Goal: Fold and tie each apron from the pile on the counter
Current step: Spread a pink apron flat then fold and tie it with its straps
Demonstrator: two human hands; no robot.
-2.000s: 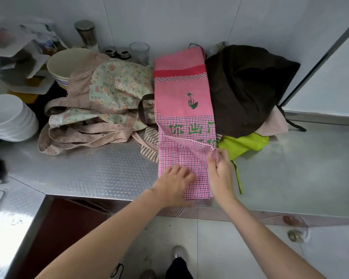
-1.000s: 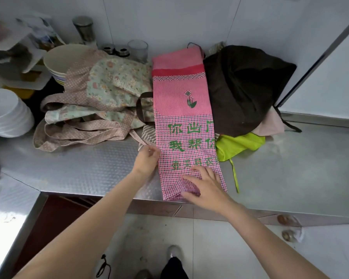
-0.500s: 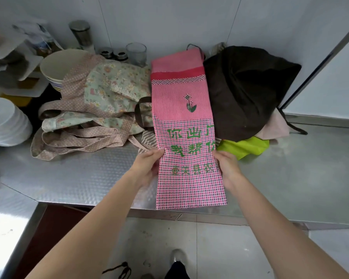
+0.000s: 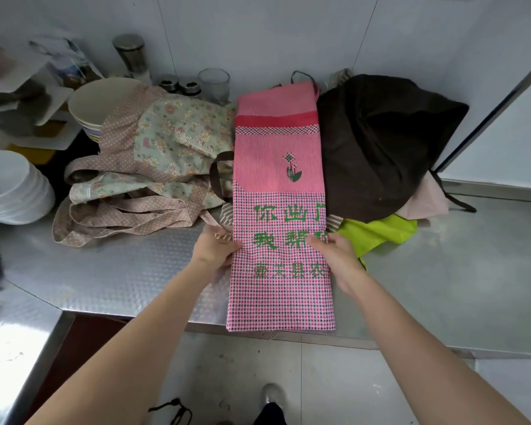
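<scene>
My left hand (image 4: 214,248) and right hand (image 4: 334,251) now pinch the pink apron (image 4: 281,228) by its long edges at centre frame. Moments ago they smoothed its hem; I judge the crosswise fold comes next.

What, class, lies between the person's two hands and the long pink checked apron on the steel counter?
Nothing visible: the left hand grips the pink checked apron's left edge and the right hand its right edge, both touching the cloth directly.
</scene>
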